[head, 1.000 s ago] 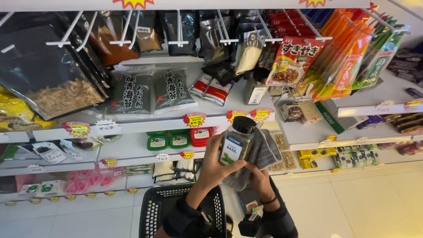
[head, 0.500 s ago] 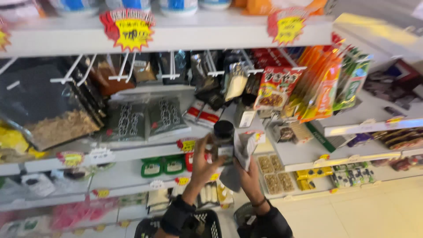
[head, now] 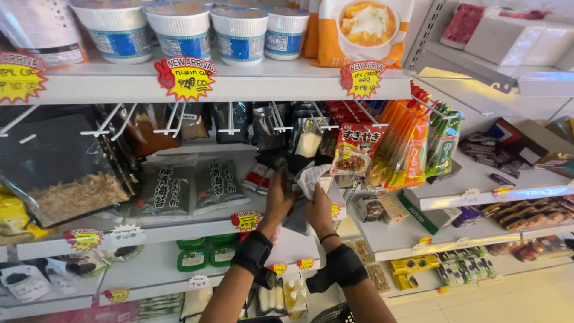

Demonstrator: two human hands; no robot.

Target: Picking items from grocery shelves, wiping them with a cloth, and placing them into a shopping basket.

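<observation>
My left hand [head: 278,200] and my right hand [head: 318,212] are both raised to the middle shelf row and together grip a small dark and white packet [head: 308,177]. The packet is crumpled between the fingers, so its shape is hard to read. It sits just below the white peg hooks [head: 278,119] that carry similar dark hanging packets [head: 308,136]. A red and white sauce packet [head: 357,149] hangs right beside it. Black bands wrap both my forearms.
Cup noodles [head: 239,33] line the top shelf. Dark seaweed packs [head: 164,188] and a big bag of flakes [head: 60,173] lie left of my hands. Orange packets [head: 406,143] hang to the right. Green tubs [head: 206,254] sit below. A black basket rim [head: 341,314] shows at the bottom.
Both hands have lifted the packet from chest height above the basket up to the peg row. The view has tilted upward, bringing the top shelf in.
</observation>
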